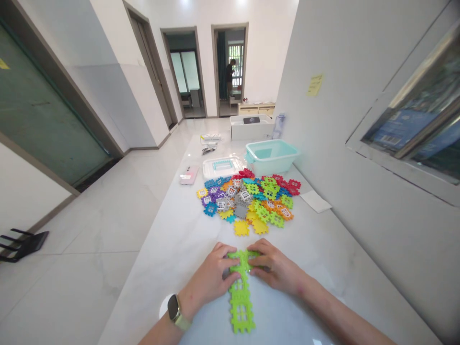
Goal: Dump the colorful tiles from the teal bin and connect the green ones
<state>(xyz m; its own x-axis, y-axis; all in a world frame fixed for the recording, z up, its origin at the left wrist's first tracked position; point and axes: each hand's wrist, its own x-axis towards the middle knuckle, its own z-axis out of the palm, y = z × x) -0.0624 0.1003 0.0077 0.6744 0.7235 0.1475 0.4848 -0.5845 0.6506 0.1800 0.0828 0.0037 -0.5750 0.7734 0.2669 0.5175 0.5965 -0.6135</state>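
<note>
A strip of joined lime-green interlocking building tiles [242,301] with window cut-outs lies flat on the table, running toward me. At its far end another green tile [252,265] sits to the right side of the strip. My left hand [220,270] grips the left edge of the strip's far end, thumb and fingers bent on it. From the right, my right hand [271,266] has its fingers closed on the side tile, partly hiding it. Beyond both hands is a pile of loose tiles [240,209] in yellow, green, orange, red, blue, purple and grey.
A teal plastic bin [272,165] stands behind the pile, with a white lid [212,173] beside it. A pink phone [189,175] lies at the table's left edge. White paper [316,201] lies by the right wall. A white box [251,130] and a bottle [279,126] stand farther back.
</note>
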